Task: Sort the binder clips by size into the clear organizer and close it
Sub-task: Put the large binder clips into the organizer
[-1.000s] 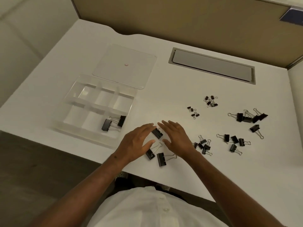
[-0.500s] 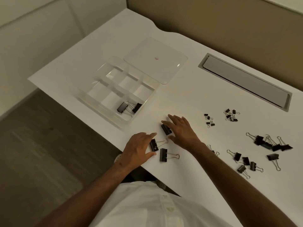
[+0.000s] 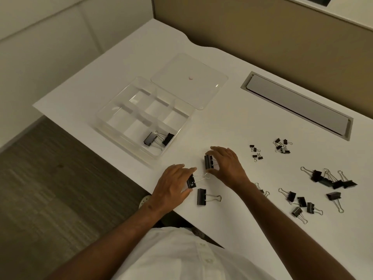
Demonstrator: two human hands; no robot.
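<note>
Near the organizer, each hand pinches one large clip.

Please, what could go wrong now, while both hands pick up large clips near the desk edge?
The loose large clip lies close to the desk edge; the left hand could knock it off. Each hand takes one clip; the right hand pinches its clip only with its fingertips, so it may slip before reaching the organizer.

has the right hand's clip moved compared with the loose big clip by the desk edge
Yes. The clip in the right hand now stands upright, farther from the loose large clip and nearer the organizer.
</note>
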